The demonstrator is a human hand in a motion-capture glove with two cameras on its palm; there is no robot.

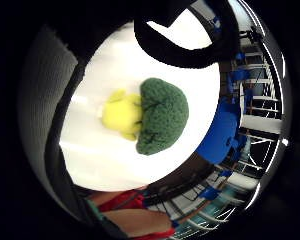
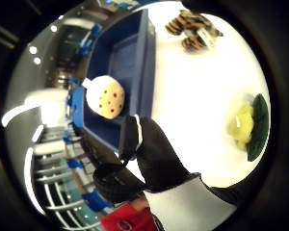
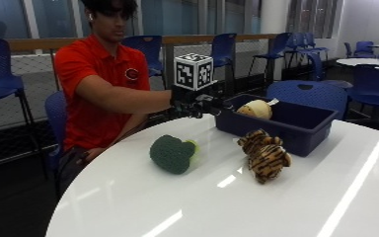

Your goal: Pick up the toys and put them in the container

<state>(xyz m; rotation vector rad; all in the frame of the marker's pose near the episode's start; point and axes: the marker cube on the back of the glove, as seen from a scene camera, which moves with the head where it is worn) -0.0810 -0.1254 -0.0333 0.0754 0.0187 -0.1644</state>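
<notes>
White counter point(image 3: 321, 197) is shown carrying a dark blue container point(image 3: 288, 129), in which a cream spotted plush toy point(image 3: 255, 108) is seen lying. Just outside the container's near wall, a striped tiger toy point(image 3: 265, 155) is placed on the counter. Nearer the seated person, well apart from the tiger, a green and yellow broccoli toy point(image 3: 173, 154) is laid on its side. The gloved right hand point(image 3: 199, 106) is held in the air beside the container's end, above the counter, with nothing gripped; its fingers point(image 2: 154, 154) are seen extended and relaxed in the thumb side palm view. Nothing is seen between the hand and the broccoli toy. Blue chairs point(image 3: 308, 94) are ranged behind the counter.
</notes>
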